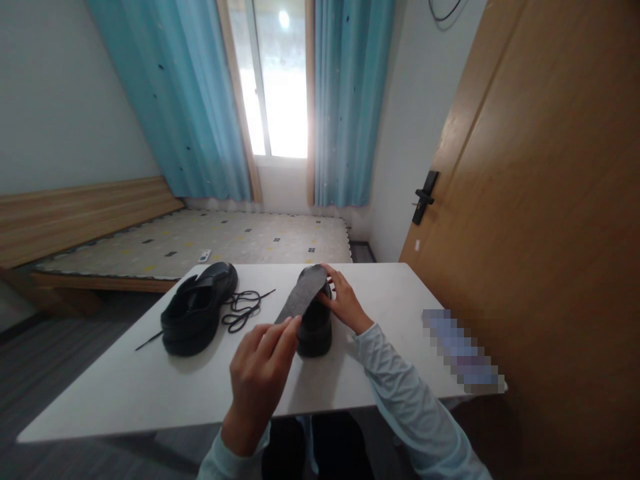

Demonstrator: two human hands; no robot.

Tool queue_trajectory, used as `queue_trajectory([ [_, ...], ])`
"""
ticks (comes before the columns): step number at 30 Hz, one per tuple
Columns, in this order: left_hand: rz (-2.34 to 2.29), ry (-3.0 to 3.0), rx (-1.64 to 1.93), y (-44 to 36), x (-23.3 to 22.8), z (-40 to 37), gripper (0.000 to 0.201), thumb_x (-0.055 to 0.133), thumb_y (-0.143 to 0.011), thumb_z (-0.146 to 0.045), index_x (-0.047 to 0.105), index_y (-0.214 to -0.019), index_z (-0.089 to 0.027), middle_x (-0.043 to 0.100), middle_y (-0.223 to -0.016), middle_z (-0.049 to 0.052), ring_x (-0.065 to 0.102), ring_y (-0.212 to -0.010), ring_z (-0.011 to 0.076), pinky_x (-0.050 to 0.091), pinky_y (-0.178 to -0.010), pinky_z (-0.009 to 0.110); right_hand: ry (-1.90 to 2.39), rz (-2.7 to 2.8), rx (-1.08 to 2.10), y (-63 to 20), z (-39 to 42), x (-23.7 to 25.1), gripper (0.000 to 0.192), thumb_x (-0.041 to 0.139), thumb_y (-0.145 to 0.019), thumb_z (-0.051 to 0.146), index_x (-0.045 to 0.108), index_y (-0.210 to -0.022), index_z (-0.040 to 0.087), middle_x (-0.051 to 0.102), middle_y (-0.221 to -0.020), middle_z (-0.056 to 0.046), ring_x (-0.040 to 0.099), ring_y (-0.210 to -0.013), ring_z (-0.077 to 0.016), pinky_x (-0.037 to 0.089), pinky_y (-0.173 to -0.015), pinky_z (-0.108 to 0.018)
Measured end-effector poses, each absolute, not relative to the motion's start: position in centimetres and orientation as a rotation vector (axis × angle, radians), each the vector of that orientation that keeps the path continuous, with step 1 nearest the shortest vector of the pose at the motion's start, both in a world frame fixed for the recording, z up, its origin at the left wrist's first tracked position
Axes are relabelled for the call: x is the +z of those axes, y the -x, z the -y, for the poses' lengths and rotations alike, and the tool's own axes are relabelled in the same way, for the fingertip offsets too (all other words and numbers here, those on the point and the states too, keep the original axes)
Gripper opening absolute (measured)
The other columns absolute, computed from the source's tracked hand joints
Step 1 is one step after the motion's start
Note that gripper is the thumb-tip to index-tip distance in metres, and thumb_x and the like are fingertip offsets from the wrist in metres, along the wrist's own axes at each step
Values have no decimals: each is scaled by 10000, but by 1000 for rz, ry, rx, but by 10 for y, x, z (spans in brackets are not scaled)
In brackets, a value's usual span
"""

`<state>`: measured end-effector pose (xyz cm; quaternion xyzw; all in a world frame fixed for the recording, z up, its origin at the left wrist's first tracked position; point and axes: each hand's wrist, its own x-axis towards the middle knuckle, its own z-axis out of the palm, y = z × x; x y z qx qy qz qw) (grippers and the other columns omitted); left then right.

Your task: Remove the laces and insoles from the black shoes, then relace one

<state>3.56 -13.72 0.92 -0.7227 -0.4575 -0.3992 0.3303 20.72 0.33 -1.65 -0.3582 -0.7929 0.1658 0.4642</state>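
My left hand [263, 373] pinches the near end of a grey insole [303, 293], which slants up over a black shoe [316, 330] standing on the white table [150, 387]. My right hand [344, 301] rests against the far side of that shoe, fingers touching the insole's far end. A second black shoe [197, 310] lies to the left with its opening spread, and a loose black lace [243, 308] is coiled between the two shoes.
A bed with a patterned mattress [200, 243] stands behind the table, under a window with blue curtains [345, 100]. A wooden door [540, 200] with a black handle stands on the right. A blurred patch [460, 350] lies on the table's right edge.
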Motion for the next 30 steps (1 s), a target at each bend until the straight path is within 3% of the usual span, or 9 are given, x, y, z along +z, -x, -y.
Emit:
queue_trajectory([
  [4,1217,2018,-1001,-45,8,147,292,577,-836,-122,591,-1123,-174,693,-915,63,592,-796,174,461,-759,324,812,1978,392,-207,-3,-14,506,590,-830,255,462,-1320,254,547,-1185,-91,515,-1064,-220,430,-935,-390],
  [10,1225,2183,-883,-54,16,159,270,507,-872,-135,586,-1128,-164,674,-915,79,582,-800,193,469,-724,346,827,1947,431,-206,-3,-12,397,550,-777,52,647,-1106,252,569,-1074,-64,524,-1053,-203,415,-956,-374],
  [18,1254,2411,-629,-53,21,162,308,527,-820,-104,577,-1109,-197,664,-957,62,599,-793,204,499,-652,328,801,1932,447,-206,-3,-13,440,511,-757,-7,675,-1078,245,575,-1072,-66,530,-1050,-195,418,-957,-370],
  [25,1312,2696,-542,-41,33,162,431,683,-748,-286,556,-1158,-248,650,-1069,70,617,-913,221,525,-758,346,770,1900,448,-206,-1,-12,445,536,-768,22,670,-1102,286,571,-1089,-56,532,-1056,-194,426,-955,-375],
  [30,1382,2744,-618,-31,53,141,275,599,-828,-291,603,-1101,-254,663,-1000,46,638,-865,179,515,-758,294,744,1883,427,-206,1,-10,438,536,-787,48,665,-1118,304,554,-1115,-59,530,-1041,-195,438,-940,-378],
])
